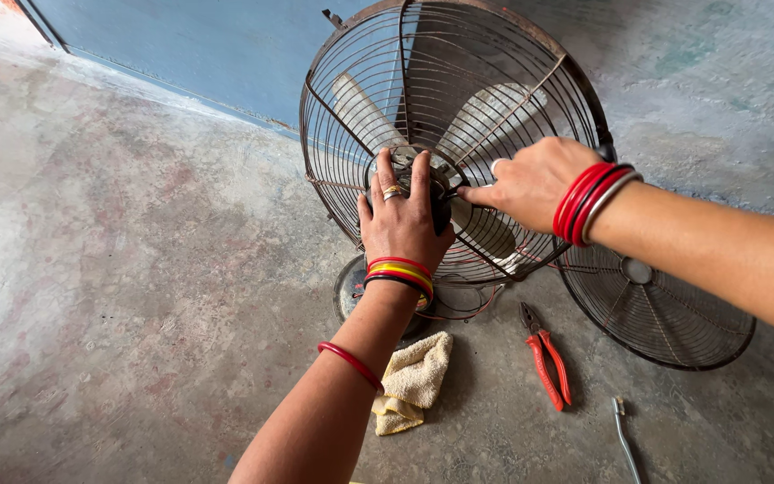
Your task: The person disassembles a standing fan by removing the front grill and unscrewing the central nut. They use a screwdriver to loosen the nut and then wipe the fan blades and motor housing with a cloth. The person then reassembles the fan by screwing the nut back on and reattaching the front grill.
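A rusty table fan stands on the concrete floor with its wire rear guard [342, 108] facing me and pale blades [485, 116] showing through. My left hand [399, 220] wraps around the dark motor housing [441, 208] at the centre of the guard. My right hand [530, 182] rests against the guard wires just to the right of the motor, with the index finger pointing at the hub. Both wrists wear red and yellow bangles. The fan's round base [349, 289] is partly hidden behind my left forearm.
A detached wire front guard [665, 314] leans at the right. Red-handled pliers [546, 363], a yellow cloth [414, 381] and a metal tool [622, 430] lie on the floor near the fan. A blue wall [208, 45] stands behind.
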